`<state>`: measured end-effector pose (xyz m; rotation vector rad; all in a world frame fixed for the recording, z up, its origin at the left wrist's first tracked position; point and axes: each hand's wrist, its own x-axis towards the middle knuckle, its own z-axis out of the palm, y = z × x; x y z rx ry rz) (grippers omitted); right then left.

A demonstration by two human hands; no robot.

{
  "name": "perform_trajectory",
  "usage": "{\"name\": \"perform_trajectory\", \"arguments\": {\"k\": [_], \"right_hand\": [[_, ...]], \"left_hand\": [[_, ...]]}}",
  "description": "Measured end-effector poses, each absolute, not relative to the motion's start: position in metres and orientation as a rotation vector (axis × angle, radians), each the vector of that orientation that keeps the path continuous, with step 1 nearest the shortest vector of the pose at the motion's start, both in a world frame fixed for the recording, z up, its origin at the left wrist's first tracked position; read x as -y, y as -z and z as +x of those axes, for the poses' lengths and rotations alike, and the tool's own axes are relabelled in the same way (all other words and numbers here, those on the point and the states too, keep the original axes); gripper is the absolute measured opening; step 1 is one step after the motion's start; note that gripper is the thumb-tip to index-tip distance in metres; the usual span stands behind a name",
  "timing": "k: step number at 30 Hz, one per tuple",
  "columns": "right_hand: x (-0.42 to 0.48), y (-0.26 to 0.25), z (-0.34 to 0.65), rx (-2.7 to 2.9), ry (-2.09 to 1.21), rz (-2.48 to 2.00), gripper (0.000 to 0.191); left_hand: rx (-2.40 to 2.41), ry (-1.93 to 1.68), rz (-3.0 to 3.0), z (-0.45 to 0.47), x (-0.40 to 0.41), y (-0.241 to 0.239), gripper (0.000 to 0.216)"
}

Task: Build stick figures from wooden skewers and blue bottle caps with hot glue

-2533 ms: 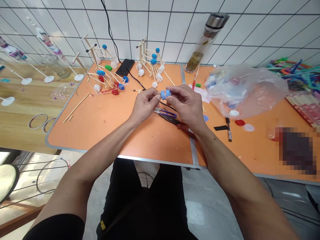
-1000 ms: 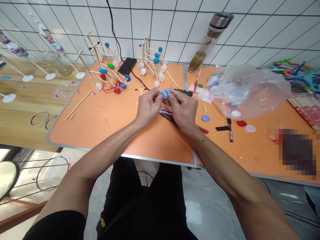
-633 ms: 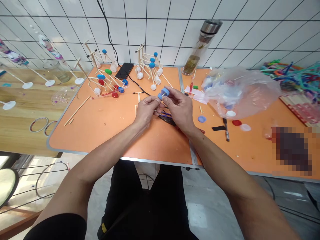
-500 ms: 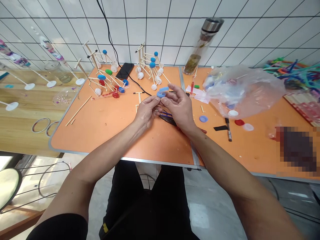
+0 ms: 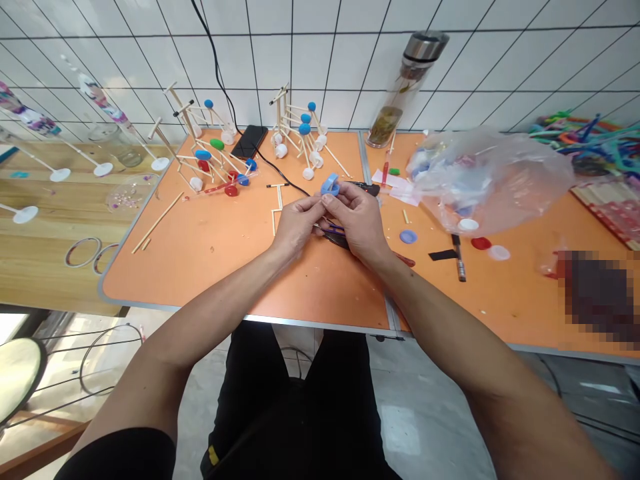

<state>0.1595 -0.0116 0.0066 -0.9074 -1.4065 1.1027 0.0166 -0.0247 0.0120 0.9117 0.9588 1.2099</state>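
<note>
Head view: black pants (image 5: 345, 387) are closest, down at the bottom, with a shiny grey floor (image 5: 400, 383) around them. Next comes the orange tabletop (image 5: 310, 293), with its silver front edge. It has a wooden table (image 5: 45, 260) on its left side.

Over the tabletop, the left hand (image 5: 299, 219) and the right hand (image 5: 361, 215) are close together. Both pinch a light blue round piece (image 5: 330, 183). It is between their fingertips and pokes up just past the thumbs. Purple snips (image 5: 337, 229) lie partly hidden under the right hand. A flat stick frame (image 5: 275, 212) lies just left of the left hand. A blue disc (image 5: 408, 237) is to the right of the right hand.

Farther back, stick models with blue balls (image 5: 295, 130) stand near a black phone (image 5: 249, 142). A puffy plastic bag (image 5: 493, 180) sits on the right. A tall bottle (image 5: 403, 93) stands near the white tile wall (image 5: 320, 67).
</note>
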Motion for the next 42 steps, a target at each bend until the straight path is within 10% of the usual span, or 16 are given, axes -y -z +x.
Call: {"name": "perform_trajectory", "arguments": {"k": [15, 34, 42], "right_hand": [[0.016, -0.017, 0.166, 1.492, -1.202, -0.965, 0.038], [0.013, -0.015, 0.171, 1.567, -1.195, -0.97, 0.047], [0.012, -0.016, 0.173, 1.643, -1.04, -1.075, 0.023]], "left_hand": [[-0.779, -1.314, 1.334, -0.019, -0.009, -0.003, 0.061], [-0.984, -1.165, 0.756, -0.019, 0.007, -0.043, 0.004], [-1.102, -1.09, 1.087, -0.013, 0.013, -0.04, 0.031]]}}
